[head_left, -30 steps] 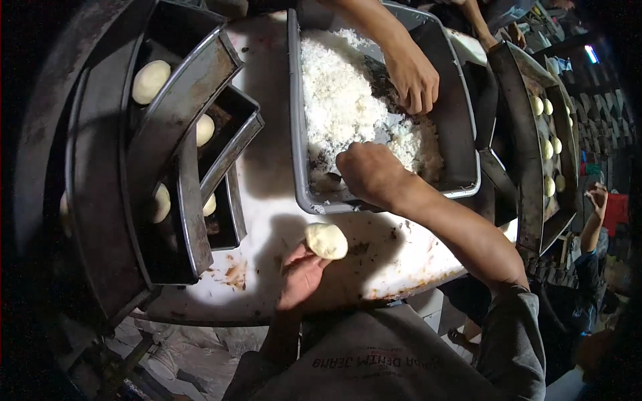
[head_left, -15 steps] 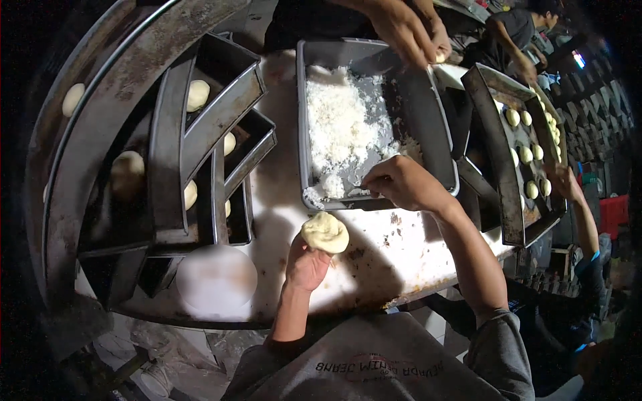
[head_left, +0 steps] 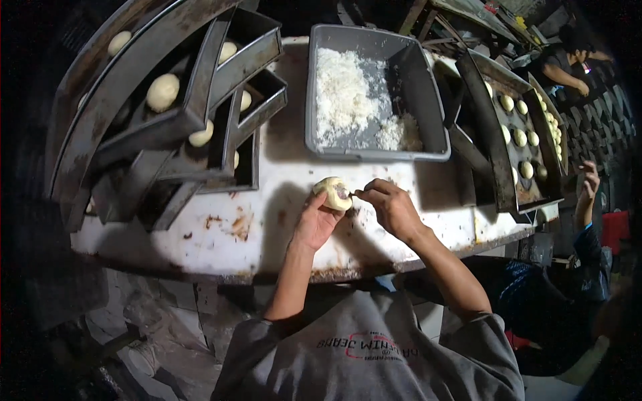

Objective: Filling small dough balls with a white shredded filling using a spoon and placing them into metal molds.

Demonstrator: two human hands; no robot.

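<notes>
My left hand point(head_left: 317, 226) holds a pale dough ball point(head_left: 329, 187) with an opening on its right side showing some filling. My right hand point(head_left: 396, 214) grips a small dark utensil point(head_left: 356, 194), its tip at that opening; the tool's end is hard to make out. Just beyond them stands a grey plastic bin point(head_left: 421, 80) with white shredded or crumbly material point(head_left: 344, 87), piled mostly on its left. Both hands are over the white, stained tabletop point(head_left: 234, 227), near its front half.
Stacked dark metal pans point(head_left: 237, 63) with dough balls point(head_left: 162, 92) crowd the left. More pans point(head_left: 498, 167) with several dough balls stand right. Another person point(head_left: 562, 77) is at the far right back; another person's hand point(head_left: 590, 180) shows beside the right pans.
My right hand has come out of the bin with the utensil to the dough in my left hand. The co-worker's hands over the bin have gone from view.
</notes>
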